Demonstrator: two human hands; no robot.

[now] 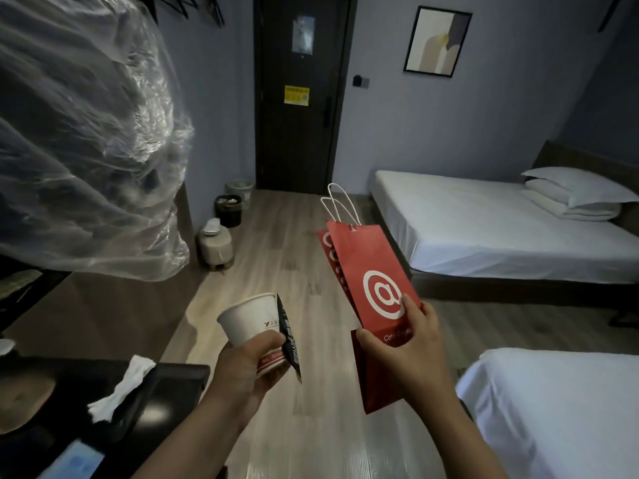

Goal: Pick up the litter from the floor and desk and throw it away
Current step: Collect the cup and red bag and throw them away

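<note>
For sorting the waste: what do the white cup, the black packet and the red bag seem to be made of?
The white cup: probably paper, matte, with a rolled rim. The black packet: likely plastic or foil film, thin, printed. The red bag: paper, matte, with sharp creases and flat, stiff panels.

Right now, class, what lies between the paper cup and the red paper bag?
Head view: a black sachet, held against the paper cup, then only wooden floor before the red paper bag.

Wooden floor (276, 254): black bin (228, 210) and grey bin (239, 190) at far left edge; pale stool (216, 245) nearer. Dark bench (173, 378): white tissue (121, 388) at right edge.
</note>
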